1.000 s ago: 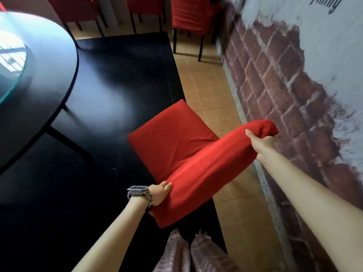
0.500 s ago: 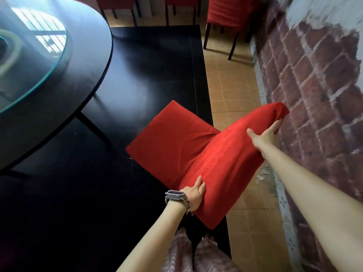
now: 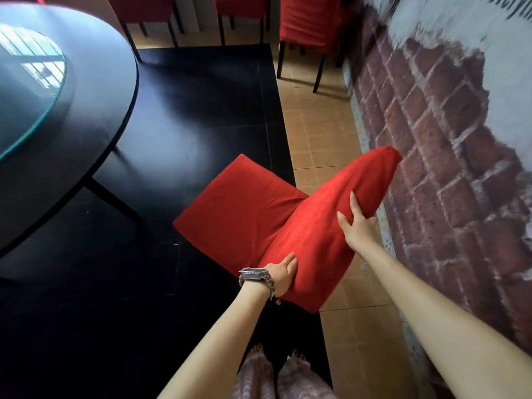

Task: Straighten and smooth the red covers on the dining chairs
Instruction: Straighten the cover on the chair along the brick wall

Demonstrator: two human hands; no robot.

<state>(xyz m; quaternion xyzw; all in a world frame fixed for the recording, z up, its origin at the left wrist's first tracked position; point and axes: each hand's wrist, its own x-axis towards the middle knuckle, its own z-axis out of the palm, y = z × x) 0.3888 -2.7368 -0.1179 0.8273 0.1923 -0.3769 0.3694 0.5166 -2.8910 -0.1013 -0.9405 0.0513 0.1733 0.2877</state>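
Both your hands, left hand (image 3: 280, 273) and right hand (image 3: 358, 226), lie open and flat on one red cover (image 3: 313, 226); three more covered chairs (image 3: 308, 21) stand beyond it.

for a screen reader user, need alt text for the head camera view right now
Seen from above, a person's two bare hands press on the red cover of a dining chair's backrest: the left hand, with a wristwatch, on its near edge, the right hand flat on its side. A dark round table stands left, a brick-pattern wall right, more red-covered chairs beyond.
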